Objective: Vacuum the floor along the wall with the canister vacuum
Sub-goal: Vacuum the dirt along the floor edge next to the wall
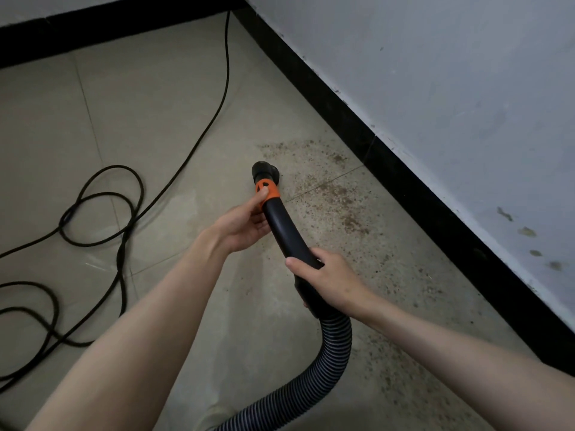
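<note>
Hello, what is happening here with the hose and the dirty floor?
A person is vacuuming. The right hand grips the black wand, and the left hand holds it near the orange collar. The nozzle sits at the edge of brown dirt scattered along the baseboard.

Your nozzle [264, 172] sits mid-floor [155, 104], debris [336, 194] between it and the right wall's baseboard [389, 157]; the cord [102, 200] loops toward the floor's left edge.
</note>
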`<action>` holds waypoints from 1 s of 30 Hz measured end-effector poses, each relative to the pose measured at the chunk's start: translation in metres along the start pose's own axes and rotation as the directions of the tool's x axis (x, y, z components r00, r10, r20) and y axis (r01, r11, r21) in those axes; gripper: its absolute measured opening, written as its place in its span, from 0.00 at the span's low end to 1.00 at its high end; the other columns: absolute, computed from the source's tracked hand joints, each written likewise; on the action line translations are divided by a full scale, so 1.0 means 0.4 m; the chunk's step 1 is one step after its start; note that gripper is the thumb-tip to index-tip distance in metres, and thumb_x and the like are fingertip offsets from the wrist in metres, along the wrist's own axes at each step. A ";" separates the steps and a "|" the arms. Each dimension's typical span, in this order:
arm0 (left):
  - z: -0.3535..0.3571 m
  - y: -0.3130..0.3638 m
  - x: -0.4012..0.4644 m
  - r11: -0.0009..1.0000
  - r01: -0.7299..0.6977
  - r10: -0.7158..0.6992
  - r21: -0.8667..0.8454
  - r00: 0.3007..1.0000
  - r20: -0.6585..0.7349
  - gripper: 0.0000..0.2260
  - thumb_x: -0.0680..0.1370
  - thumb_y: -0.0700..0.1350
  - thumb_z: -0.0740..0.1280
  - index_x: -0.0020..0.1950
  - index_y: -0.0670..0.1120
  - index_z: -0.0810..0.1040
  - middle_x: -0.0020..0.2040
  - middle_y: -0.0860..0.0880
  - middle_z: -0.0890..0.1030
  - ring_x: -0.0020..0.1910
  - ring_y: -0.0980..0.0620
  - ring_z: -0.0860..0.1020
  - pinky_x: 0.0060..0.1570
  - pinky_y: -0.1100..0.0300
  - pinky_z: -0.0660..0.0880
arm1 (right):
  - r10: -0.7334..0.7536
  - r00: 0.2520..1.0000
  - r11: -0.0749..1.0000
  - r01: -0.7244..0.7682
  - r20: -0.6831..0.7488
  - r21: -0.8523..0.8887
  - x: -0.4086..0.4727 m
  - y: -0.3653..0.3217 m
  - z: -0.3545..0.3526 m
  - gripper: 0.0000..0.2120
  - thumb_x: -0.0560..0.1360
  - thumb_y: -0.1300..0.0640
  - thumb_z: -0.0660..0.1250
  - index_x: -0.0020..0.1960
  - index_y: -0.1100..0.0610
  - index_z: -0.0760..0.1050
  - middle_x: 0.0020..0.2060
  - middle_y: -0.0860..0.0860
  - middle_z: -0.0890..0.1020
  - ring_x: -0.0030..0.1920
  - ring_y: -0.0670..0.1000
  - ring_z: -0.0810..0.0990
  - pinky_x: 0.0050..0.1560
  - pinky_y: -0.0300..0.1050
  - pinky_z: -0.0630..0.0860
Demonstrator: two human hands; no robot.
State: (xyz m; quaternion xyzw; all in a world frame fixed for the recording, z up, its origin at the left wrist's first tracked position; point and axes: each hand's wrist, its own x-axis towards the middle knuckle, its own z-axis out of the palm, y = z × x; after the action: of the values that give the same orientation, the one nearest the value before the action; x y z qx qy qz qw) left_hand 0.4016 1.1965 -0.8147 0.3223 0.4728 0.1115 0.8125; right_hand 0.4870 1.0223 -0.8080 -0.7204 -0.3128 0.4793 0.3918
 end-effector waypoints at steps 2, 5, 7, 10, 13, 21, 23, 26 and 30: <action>0.014 0.011 0.006 1.000 0.004 -0.003 0.025 1.000 -0.024 0.18 0.79 0.53 0.63 0.60 0.39 0.72 0.46 0.45 0.76 0.45 0.51 0.76 0.45 0.59 0.76 | -0.007 1.000 1.000 0.007 -0.021 -0.006 0.012 -0.005 0.006 0.11 0.74 0.45 0.69 0.38 0.50 0.74 0.29 0.48 0.81 0.27 0.47 0.79 0.34 0.47 0.76; 0.051 0.024 0.015 0.999 -0.005 0.008 0.040 0.996 -0.085 0.18 0.81 0.55 0.58 0.60 0.41 0.70 0.45 0.46 0.75 0.41 0.51 0.75 0.38 0.58 0.74 | -0.005 0.999 1.000 0.004 -0.039 -0.017 0.032 -0.017 0.011 0.11 0.74 0.44 0.69 0.39 0.50 0.74 0.29 0.49 0.81 0.27 0.48 0.79 0.33 0.48 0.77; 0.074 0.021 0.027 0.997 -0.051 0.060 0.062 0.987 -0.149 0.18 0.81 0.56 0.58 0.56 0.40 0.69 0.42 0.46 0.73 0.38 0.51 0.74 0.37 0.58 0.73 | -0.011 0.998 0.999 0.007 -0.061 -0.053 0.052 -0.025 0.016 0.11 0.74 0.44 0.69 0.39 0.51 0.74 0.31 0.50 0.83 0.30 0.50 0.81 0.37 0.51 0.79; 0.079 0.016 0.058 0.973 -0.151 0.195 0.173 0.941 -0.276 0.15 0.81 0.54 0.60 0.47 0.42 0.69 0.42 0.46 0.74 0.40 0.50 0.74 0.44 0.57 0.73 | -0.020 0.998 0.990 0.010 -0.068 -0.141 0.099 -0.039 0.030 0.11 0.74 0.43 0.68 0.41 0.50 0.75 0.34 0.49 0.83 0.36 0.51 0.83 0.43 0.50 0.80; 0.043 0.041 0.090 0.951 -0.190 0.268 0.242 0.899 -0.345 0.15 0.81 0.55 0.59 0.45 0.43 0.68 0.41 0.46 0.74 0.43 0.48 0.75 0.48 0.55 0.72 | -0.042 0.999 0.989 0.037 -0.033 -0.145 0.153 -0.057 0.050 0.12 0.75 0.42 0.67 0.41 0.50 0.75 0.33 0.47 0.82 0.37 0.50 0.83 0.41 0.47 0.79; -0.042 0.098 0.158 0.933 -0.204 0.301 0.295 0.893 -0.336 0.18 0.81 0.55 0.58 0.56 0.39 0.68 0.43 0.46 0.75 0.41 0.50 0.75 0.46 0.57 0.73 | -0.074 0.995 0.968 0.057 -0.062 -0.243 0.256 -0.067 0.119 0.16 0.74 0.36 0.63 0.40 0.48 0.71 0.38 0.50 0.82 0.40 0.53 0.82 0.44 0.51 0.80; -0.043 0.104 0.167 0.931 -0.197 0.295 0.306 0.900 -0.320 0.19 0.81 0.55 0.58 0.57 0.39 0.68 0.43 0.46 0.74 0.42 0.50 0.75 0.47 0.57 0.73 | -0.076 0.995 0.968 0.057 -0.070 -0.246 0.268 -0.065 0.118 0.16 0.74 0.36 0.63 0.39 0.48 0.71 0.38 0.50 0.82 0.41 0.53 0.82 0.45 0.51 0.80; -0.031 0.106 0.175 0.923 -0.183 0.288 0.339 0.912 -0.292 0.20 0.81 0.56 0.58 0.57 0.38 0.68 0.43 0.46 0.74 0.40 0.51 0.74 0.45 0.58 0.73 | -0.076 0.994 0.973 0.056 -0.082 -0.223 0.267 -0.056 0.111 0.15 0.75 0.37 0.63 0.41 0.49 0.72 0.40 0.52 0.82 0.42 0.55 0.82 0.47 0.53 0.80; 0.004 0.098 0.181 0.919 -0.173 0.274 0.354 0.927 -0.257 0.21 0.80 0.57 0.58 0.58 0.38 0.69 0.43 0.46 0.74 0.41 0.51 0.75 0.44 0.58 0.73 | -0.065 0.990 0.978 0.038 -0.127 -0.205 0.251 -0.047 0.098 0.17 0.75 0.37 0.63 0.47 0.51 0.74 0.41 0.54 0.82 0.43 0.56 0.82 0.47 0.55 0.80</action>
State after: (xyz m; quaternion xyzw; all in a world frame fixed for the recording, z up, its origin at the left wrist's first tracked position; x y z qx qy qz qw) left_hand 0.4460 1.2612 -0.8401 0.4835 0.5626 0.1732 0.6479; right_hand 0.4836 1.1249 -0.8458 -0.7784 -0.3517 0.3858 0.3487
